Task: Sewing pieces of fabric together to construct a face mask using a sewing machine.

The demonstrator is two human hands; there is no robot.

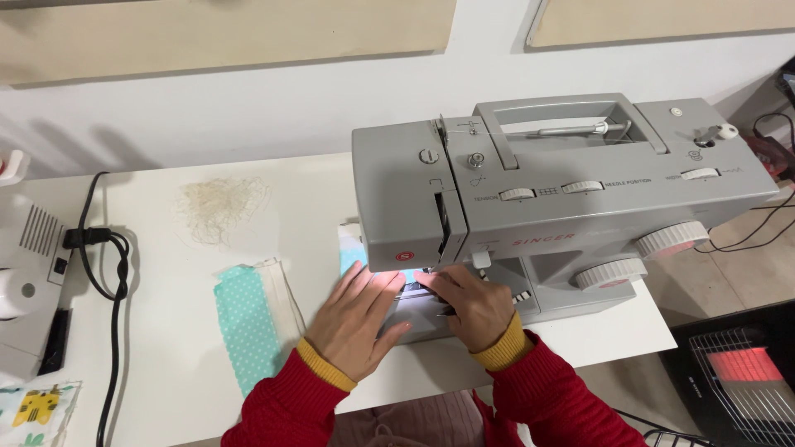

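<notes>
While the grey sewing machine point(546, 199) fills the right half of the white counter point(166, 331), we see that its bulk hides the needle from us, so we cannot tell how close the needle stands to the fingers; that is the main risk here, for a fingertip drawn under the presser foot with the cloth could be pricked; the black power cable point(112, 290) loops across the left of the counter, and a sleeve or a shifted cloth could catch it and tug the white device at the edge; the mint dotted fabric strip point(248, 319) lies flat to the left of the hands, partly overhanging toward the near edge, so it may slide off if brushed; the left hand point(356, 319) lies spread, palm down, on the machine bed, pressing the work flat; the right hand point(476, 306) rests beside it with fingers curled toward the needle area, and we cannot tell whether it pinches anything; uneven pressure between the two could skew the seam; the tuft of loose thread point(219, 207) lies well apart, though a draught might carry it into the work.
</notes>
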